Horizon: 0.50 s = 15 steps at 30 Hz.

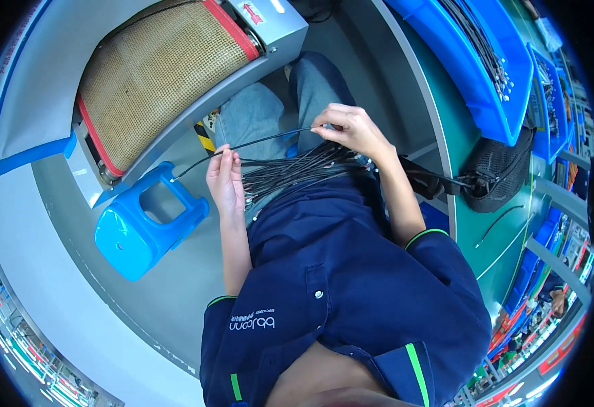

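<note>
Black cable [270,138] runs stretched between the person's two hands, above the lap. At its left part, the left hand [225,184] has thumb and fingertips closed on it, and a thin tail with a pale tip hangs beyond them. The right hand [353,129] pinches the other part between thumb and forefinger, its remaining fingers curled. Just below, a bundle of similar cables [290,173] lies across the lap, over jeans [246,122] and a navy shirt [365,271]. To the left stands a blue stool [130,234]; beyond it is a mesh conveyor belt [164,81]. On the right, a green surface [465,234] carries a black mesh bag [497,176], a single loose cable [497,222] and a blue bin [519,102] holding more cables.
</note>
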Tool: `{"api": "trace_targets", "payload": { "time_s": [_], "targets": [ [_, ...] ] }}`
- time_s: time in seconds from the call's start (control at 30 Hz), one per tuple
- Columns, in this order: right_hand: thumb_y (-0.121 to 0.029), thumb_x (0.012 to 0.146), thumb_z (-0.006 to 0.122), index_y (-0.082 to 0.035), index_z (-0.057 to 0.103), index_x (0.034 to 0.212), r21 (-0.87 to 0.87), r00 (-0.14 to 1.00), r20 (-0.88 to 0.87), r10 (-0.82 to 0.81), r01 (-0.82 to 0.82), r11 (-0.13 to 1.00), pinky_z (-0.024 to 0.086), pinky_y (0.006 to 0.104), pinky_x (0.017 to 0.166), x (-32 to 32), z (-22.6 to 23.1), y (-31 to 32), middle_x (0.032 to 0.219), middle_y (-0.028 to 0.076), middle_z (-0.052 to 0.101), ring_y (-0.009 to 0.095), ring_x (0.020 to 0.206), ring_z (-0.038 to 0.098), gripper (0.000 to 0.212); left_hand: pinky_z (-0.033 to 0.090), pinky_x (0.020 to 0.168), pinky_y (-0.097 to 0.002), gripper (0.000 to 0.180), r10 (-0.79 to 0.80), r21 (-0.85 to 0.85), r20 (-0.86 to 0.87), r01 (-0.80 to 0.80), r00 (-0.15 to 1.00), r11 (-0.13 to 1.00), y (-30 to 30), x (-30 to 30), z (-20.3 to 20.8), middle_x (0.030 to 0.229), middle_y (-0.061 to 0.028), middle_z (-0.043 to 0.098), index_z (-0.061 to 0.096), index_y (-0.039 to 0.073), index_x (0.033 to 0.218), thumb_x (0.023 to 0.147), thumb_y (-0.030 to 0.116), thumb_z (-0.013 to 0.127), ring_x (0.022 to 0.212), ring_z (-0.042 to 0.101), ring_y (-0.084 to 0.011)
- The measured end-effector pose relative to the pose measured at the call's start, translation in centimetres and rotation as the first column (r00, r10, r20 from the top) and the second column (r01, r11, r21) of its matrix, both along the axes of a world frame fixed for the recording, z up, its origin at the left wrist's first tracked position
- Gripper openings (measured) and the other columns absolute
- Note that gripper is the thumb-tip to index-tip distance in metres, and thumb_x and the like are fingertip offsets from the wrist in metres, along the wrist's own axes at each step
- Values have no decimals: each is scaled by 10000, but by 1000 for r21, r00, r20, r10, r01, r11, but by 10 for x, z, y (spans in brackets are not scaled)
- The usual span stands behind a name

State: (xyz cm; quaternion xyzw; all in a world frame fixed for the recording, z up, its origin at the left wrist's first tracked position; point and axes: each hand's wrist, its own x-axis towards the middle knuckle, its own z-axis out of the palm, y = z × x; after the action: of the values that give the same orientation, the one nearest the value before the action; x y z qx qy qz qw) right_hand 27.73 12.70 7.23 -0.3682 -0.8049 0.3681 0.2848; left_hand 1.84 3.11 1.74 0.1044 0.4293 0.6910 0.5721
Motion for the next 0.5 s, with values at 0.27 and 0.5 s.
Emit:
{"api": "trace_targets", "payload": {
  "time_s": [0.27, 0.5],
  "targets": [
    [-230, 805, 705, -108, 631, 1140, -82, 958, 94, -271, 279, 957, 495, 314, 661, -29, 47, -14, 911, 80, 633, 198, 693, 600, 363, 534, 786, -200, 163, 17, 89, -19, -15, 1000, 996, 22, -46, 41, 947, -71, 635, 608, -30, 1066, 923, 42, 578, 855, 629, -113],
    [-251, 866, 626, -67, 654, 1030, -92, 962, 271, -24, 50, 995, 511, 400, 762, -29, 50, -43, 956, 126, 645, 327, 880, 631, 247, 540, 832, -229, 168, 62, 96, -140, -48, 988, 994, 91, -108, 84, 1039, -99, 636, 609, -42, 1055, 915, 49, 593, 906, 638, -147]
  ]
}}
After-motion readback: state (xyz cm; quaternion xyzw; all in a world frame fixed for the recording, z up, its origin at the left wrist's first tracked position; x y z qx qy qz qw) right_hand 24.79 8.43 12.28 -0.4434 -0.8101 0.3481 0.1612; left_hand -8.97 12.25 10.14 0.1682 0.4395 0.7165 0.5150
